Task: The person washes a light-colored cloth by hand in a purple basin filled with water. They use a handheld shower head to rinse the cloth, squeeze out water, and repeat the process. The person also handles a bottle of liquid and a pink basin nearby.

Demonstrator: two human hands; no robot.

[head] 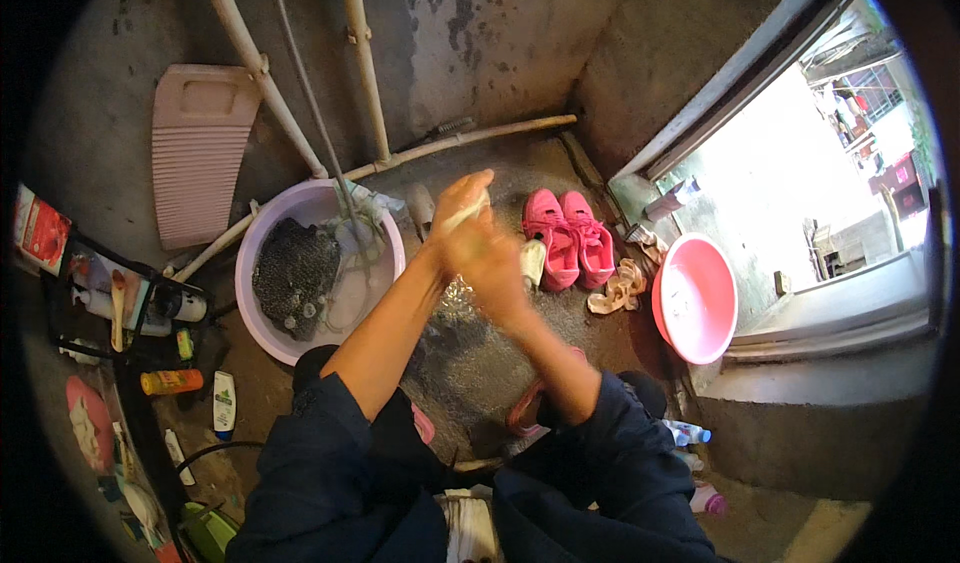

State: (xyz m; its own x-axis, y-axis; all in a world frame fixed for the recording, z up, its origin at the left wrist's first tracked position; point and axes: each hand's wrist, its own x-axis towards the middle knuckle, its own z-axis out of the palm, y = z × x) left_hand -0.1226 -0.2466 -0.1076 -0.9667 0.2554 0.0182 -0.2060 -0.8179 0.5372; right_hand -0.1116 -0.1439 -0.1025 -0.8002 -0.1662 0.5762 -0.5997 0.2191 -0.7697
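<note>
My left hand (457, 206) and my right hand (484, 255) are pressed together above the wet floor, both partly blurred. A pale thing (469, 210), perhaps wet cloth or soap, shows between them; its kind and which hand holds it are unclear. Water glistens just below my hands. To their left stands a round white-lilac plastic basin (246, 293) with dark fabric (296, 274) soaking in it, a grey hose reaching in and a pale cloth over its rim. Right of my hands are pink lace-up shoes (551, 240), side by side.
A pink basin (694, 300) leans near the doorway at right, with a crumpled tan cloth (619, 289) beside it. A pink washboard (201, 158) rests against the wall behind pipes. Bottles, among them an orange one (172, 381), and a black rack stand at left.
</note>
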